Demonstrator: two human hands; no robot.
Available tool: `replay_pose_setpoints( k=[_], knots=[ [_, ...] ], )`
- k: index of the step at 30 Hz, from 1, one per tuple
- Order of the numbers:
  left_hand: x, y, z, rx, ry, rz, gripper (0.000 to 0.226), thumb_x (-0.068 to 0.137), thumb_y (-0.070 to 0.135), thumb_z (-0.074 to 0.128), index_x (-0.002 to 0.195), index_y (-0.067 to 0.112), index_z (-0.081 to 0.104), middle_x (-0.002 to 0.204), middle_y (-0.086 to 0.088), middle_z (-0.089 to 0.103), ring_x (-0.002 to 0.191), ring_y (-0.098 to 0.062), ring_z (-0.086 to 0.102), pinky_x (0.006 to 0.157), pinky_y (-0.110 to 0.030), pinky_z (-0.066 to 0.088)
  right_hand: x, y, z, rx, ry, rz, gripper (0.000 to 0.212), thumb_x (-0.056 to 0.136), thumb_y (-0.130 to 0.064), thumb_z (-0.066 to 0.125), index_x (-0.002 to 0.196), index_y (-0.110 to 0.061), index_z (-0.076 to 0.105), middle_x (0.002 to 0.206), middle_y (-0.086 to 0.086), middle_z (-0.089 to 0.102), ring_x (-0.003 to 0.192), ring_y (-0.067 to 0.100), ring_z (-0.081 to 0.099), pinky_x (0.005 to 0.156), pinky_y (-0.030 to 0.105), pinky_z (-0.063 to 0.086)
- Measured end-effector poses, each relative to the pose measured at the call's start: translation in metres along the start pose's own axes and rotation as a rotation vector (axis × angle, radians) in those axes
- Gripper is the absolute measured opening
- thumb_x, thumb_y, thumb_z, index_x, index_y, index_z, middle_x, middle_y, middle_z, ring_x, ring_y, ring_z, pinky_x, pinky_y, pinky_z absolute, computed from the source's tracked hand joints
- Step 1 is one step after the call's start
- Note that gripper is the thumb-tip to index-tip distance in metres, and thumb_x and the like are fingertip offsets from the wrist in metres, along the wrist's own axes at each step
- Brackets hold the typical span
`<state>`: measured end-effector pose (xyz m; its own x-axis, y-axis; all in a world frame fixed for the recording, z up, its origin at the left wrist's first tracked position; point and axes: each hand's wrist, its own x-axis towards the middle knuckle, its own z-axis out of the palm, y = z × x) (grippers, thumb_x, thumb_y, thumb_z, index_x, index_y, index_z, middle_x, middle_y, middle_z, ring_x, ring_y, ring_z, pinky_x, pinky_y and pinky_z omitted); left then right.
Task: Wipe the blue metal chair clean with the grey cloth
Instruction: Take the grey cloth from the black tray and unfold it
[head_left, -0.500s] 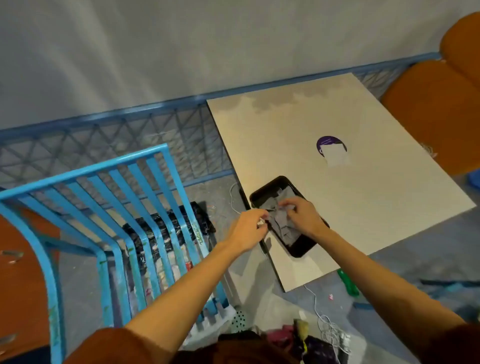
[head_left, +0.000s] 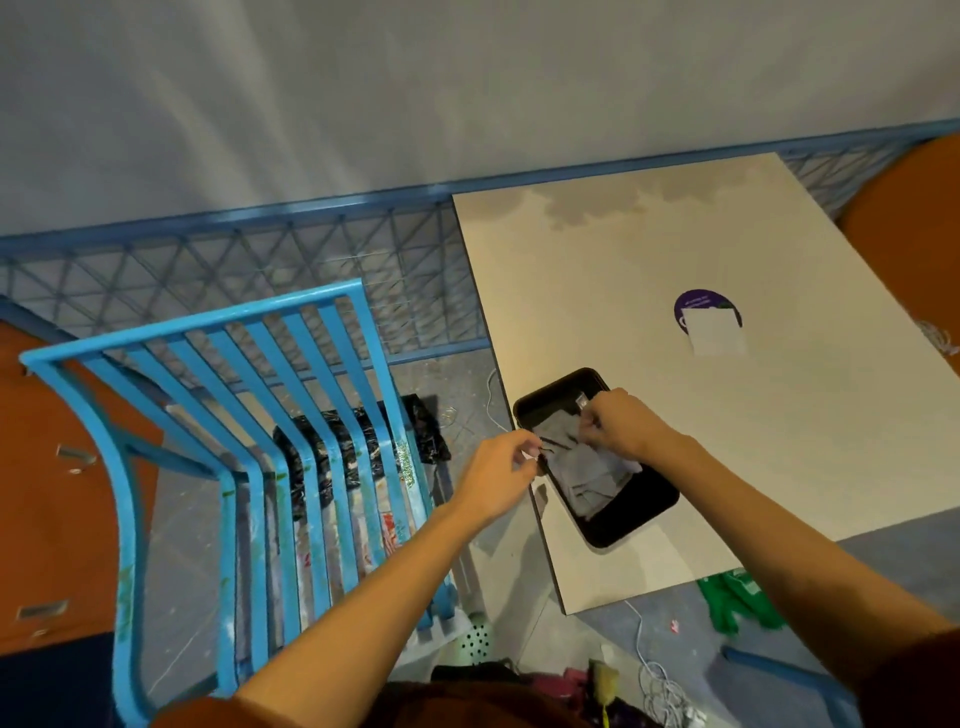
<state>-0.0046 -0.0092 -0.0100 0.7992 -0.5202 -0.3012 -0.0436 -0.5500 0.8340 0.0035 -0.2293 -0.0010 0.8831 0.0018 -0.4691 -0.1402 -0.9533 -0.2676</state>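
Grey cloth (head_left: 582, 470): crumpled in black tray (head_left: 639, 506) on table (head_left: 779, 415); long axis along the tray, far-left to near-right.
Right hand (head_left: 623, 423): pinches the cloth's far end.
Left hand (head_left: 498, 475): pinches its left edge.
Blue metal chair (head_left: 311, 415): left, apart.

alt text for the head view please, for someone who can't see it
A person's right hand pinches a grey cloth lying in a black tray on a pale table, while the left hand curls at the tray's edge. A blue metal chair with slatted back stands to the left, untouched.
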Motion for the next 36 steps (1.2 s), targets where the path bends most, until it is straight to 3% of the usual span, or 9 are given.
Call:
replay_pose_setpoints(
  k=[6,12,16,20,24,26,28,32,36],
  knots=[
    [-0.021,0.01,-0.002,-0.184,-0.13,0.023,0.062,0.083,0.024,0.079,0.139,0.021,0.052,0.129,0.012,0.056,0.112,0.0,0.054,0.091,-0.016,0.044,-0.038,-0.055,-0.04,0.296,-0.111,-0.183,0.013,0.083,-0.017,0.074,0.07,-0.016,0.074,0.059,-0.012,0.066,0.057,0.004,0.058,0.059,0.025,0.046],
    [-0.07,0.003,-0.017,-0.534,0.03,-0.136,0.025,0.082,0.025,0.077,0.106,0.021,0.07,0.103,-0.004,0.075,0.1,-0.019,0.07,0.088,-0.037,0.057,-0.056,-0.113,-0.061,0.696,-0.038,-0.204,0.017,0.086,-0.015,0.072,0.071,-0.009,0.073,0.062,-0.004,0.064,0.054,-0.003,0.052,0.056,0.012,0.04],
    [-0.112,-0.01,-0.047,-0.634,0.235,-0.207,0.013,0.095,0.01,0.063,0.096,0.019,0.071,0.089,0.007,0.076,0.086,-0.01,0.071,0.072,-0.022,0.055,-0.056,-0.149,-0.045,0.901,-0.026,-0.177,0.021,0.091,-0.021,0.067,0.07,-0.018,0.07,0.06,-0.007,0.063,0.055,0.0,0.054,0.058,0.017,0.041],
    [-0.155,-0.026,-0.08,-0.716,0.381,-0.237,0.015,0.097,0.013,0.058,0.102,0.009,0.071,0.091,0.0,0.077,0.086,-0.014,0.073,0.07,-0.023,0.057,-0.061,-0.191,-0.013,0.907,-0.043,-0.194,0.012,0.09,-0.028,0.068,0.101,-0.023,0.07,0.09,-0.01,0.067,0.073,-0.004,0.06,0.066,0.012,0.044],
    [-0.196,-0.057,-0.105,-0.697,0.48,-0.298,0.026,0.096,0.022,0.061,0.106,-0.001,0.069,0.094,-0.019,0.073,0.086,-0.024,0.071,0.072,-0.04,0.059,-0.066,-0.231,0.035,0.875,-0.257,-0.253,0.07,0.075,-0.036,0.08,0.137,-0.031,0.049,0.127,-0.012,0.053,0.099,0.009,0.064,0.088,0.023,0.051],
    [-0.214,-0.072,-0.115,-0.68,0.492,-0.336,0.021,0.096,0.015,0.06,0.107,-0.002,0.068,0.083,-0.009,0.074,0.075,-0.012,0.07,0.063,-0.025,0.054,-0.071,-0.256,0.057,0.841,-0.348,-0.292,0.062,0.078,-0.024,0.08,0.134,-0.026,0.054,0.127,-0.012,0.056,0.106,0.004,0.061,0.09,0.017,0.049],
    [-0.237,-0.089,-0.129,-0.678,0.48,-0.354,0.017,0.097,0.005,0.057,0.109,0.0,0.067,0.081,0.001,0.072,0.068,-0.003,0.068,0.06,-0.014,0.049,-0.075,-0.288,0.079,0.842,-0.349,-0.293,0.044,0.082,-0.009,0.077,0.122,-0.018,0.063,0.108,-0.011,0.065,0.088,-0.005,0.063,0.078,0.009,0.048],
    [-0.277,-0.133,-0.159,-0.685,0.527,-0.362,0.017,0.095,0.001,0.059,0.11,0.001,0.066,0.077,-0.003,0.07,0.078,-0.022,0.067,0.065,-0.015,0.051,-0.077,-0.345,0.116,0.959,-0.216,-0.14,0.017,0.084,-0.004,0.073,0.092,-0.02,0.071,0.087,-0.005,0.071,0.076,0.003,0.066,0.07,0.018,0.05],
    [-0.32,-0.18,-0.193,-0.693,0.518,-0.371,0.025,0.091,0.007,0.068,0.107,0.026,0.065,0.102,0.006,0.074,0.097,-0.011,0.07,0.078,-0.023,0.057,-0.077,-0.407,0.142,0.91,-0.154,-0.153,0.005,0.09,-0.007,0.066,0.087,-0.009,0.069,0.073,-0.002,0.066,0.062,-0.001,0.058,0.061,0.014,0.046]
  ],
)
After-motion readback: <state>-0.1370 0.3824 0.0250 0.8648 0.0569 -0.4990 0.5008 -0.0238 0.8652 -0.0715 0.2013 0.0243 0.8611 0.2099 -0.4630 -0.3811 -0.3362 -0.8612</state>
